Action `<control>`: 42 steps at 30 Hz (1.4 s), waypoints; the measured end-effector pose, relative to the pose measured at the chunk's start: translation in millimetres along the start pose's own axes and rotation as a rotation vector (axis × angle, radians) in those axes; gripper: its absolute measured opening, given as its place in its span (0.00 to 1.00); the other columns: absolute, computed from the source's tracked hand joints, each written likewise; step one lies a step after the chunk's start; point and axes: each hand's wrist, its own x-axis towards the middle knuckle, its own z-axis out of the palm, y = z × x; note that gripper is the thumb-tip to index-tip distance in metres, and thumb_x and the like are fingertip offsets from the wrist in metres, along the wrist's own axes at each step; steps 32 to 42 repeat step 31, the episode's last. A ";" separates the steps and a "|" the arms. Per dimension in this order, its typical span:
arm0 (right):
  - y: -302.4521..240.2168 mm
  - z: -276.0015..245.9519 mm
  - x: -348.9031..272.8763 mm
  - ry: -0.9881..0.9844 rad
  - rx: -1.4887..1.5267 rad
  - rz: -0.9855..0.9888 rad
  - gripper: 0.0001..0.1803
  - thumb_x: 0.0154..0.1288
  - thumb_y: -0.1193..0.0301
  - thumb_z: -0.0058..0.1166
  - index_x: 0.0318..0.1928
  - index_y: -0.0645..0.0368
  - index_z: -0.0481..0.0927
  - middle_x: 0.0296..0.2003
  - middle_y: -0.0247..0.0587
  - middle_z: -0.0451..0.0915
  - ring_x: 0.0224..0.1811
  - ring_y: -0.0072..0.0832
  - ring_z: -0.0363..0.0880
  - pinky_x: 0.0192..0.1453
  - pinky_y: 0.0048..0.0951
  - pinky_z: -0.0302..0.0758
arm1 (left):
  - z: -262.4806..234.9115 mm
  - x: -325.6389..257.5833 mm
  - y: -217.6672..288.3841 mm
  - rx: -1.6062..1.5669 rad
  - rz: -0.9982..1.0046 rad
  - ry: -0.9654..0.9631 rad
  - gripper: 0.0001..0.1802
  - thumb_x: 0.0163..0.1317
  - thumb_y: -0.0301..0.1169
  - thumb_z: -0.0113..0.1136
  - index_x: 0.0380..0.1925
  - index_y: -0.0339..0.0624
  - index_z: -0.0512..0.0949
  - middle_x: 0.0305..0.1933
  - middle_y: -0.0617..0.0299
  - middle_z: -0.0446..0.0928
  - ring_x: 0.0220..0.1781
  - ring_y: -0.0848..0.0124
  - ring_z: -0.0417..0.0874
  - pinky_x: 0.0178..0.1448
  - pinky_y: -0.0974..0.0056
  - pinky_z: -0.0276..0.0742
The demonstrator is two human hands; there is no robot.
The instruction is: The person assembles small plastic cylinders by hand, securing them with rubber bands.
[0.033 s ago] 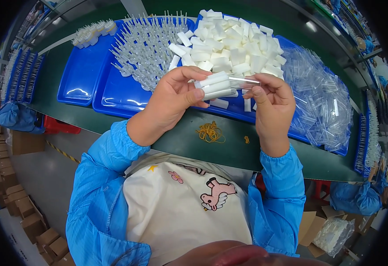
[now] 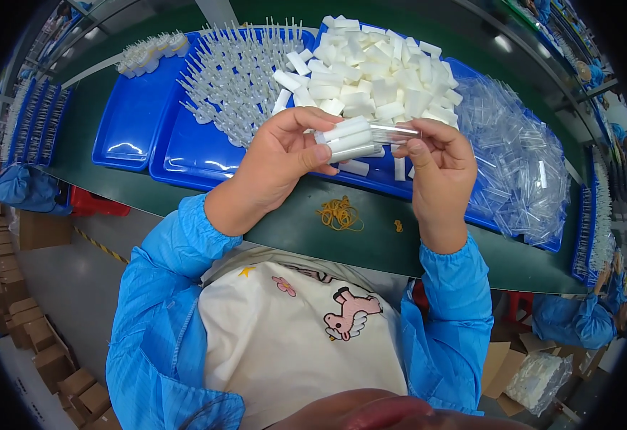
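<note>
My left hand (image 2: 285,147) is closed around a small bundle of white cylindrical pieces (image 2: 347,136), held level above the front of the trays. My right hand (image 2: 439,154) pinches the far end of a clear tube (image 2: 394,133) between thumb and fingers. The tube's other end meets the bundle; whether it sits over one of the white pieces is hard to tell. Just beyond my hands, a heap of white blocks (image 2: 381,68) fills a blue tray (image 2: 371,179). Many clear tubes (image 2: 510,154) lie in the tray to the right.
Thin-stemmed clear parts (image 2: 238,82) stand crowded in a blue tray (image 2: 192,161) at left. Another blue tray (image 2: 127,136) has banded white bundles (image 2: 152,54) at its back. Yellow rubber bands (image 2: 340,213) lie on the green table (image 2: 292,233). Cardboard boxes (image 2: 41,333) line the floor at left.
</note>
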 end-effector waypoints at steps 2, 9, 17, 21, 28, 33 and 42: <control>0.2 1.7 -0.5 0.053 0.012 0.040 0.14 0.68 0.80 0.58 0.52 0.70 0.76 0.47 0.53 0.83 0.48 0.34 0.85 0.47 0.28 0.83 | 2.0 0.0 1.7 0.040 0.023 -0.014 0.15 0.65 0.25 0.64 0.51 0.39 0.77 0.58 0.55 0.73 0.55 0.66 0.81 0.50 0.65 0.86; 3.5 5.2 -3.1 0.061 0.050 0.022 0.13 0.68 0.79 0.58 0.52 0.70 0.75 0.47 0.54 0.83 0.50 0.34 0.85 0.53 0.31 0.83 | 9.0 1.7 6.5 0.282 0.118 -0.052 0.16 0.71 0.27 0.57 0.56 0.36 0.78 0.52 0.58 0.71 0.53 0.68 0.79 0.52 0.66 0.85; 0.5 -1.5 3.0 -0.006 0.018 0.101 0.13 0.68 0.80 0.58 0.51 0.71 0.77 0.47 0.54 0.83 0.49 0.33 0.85 0.55 0.31 0.83 | -2.1 2.6 8.6 0.434 0.117 -0.133 0.16 0.71 0.30 0.56 0.56 0.36 0.78 0.55 0.57 0.70 0.57 0.66 0.77 0.58 0.62 0.83; 1.3 -3.7 2.9 -0.025 -0.011 0.089 0.13 0.68 0.80 0.59 0.51 0.71 0.77 0.47 0.53 0.84 0.47 0.32 0.84 0.53 0.30 0.83 | 3.1 0.9 11.5 0.349 0.059 -0.090 0.17 0.71 0.31 0.58 0.55 0.36 0.78 0.55 0.57 0.70 0.58 0.66 0.77 0.58 0.63 0.83; 10.8 -2.5 2.2 -0.063 0.039 0.057 0.13 0.65 0.81 0.61 0.50 0.68 0.79 0.47 0.44 0.79 0.45 0.26 0.80 0.51 0.26 0.79 | 1.0 1.4 6.7 0.288 0.057 -0.100 0.19 0.70 0.34 0.60 0.57 0.36 0.78 0.55 0.58 0.71 0.57 0.65 0.78 0.58 0.63 0.83; 14.5 -2.3 0.3 -0.079 0.020 0.049 0.13 0.66 0.80 0.61 0.50 0.68 0.79 0.47 0.44 0.79 0.46 0.28 0.80 0.55 0.27 0.78 | -2.3 2.4 5.1 0.258 0.033 -0.114 0.19 0.70 0.34 0.60 0.57 0.36 0.78 0.56 0.58 0.70 0.59 0.65 0.77 0.57 0.63 0.83; 14.5 -2.3 0.3 -0.079 0.020 0.049 0.13 0.66 0.80 0.61 0.50 0.68 0.79 0.47 0.44 0.79 0.46 0.28 0.80 0.55 0.27 0.78 | -2.3 2.4 5.1 0.258 0.033 -0.114 0.19 0.70 0.34 0.60 0.57 0.36 0.78 0.56 0.58 0.70 0.59 0.65 0.77 0.57 0.63 0.83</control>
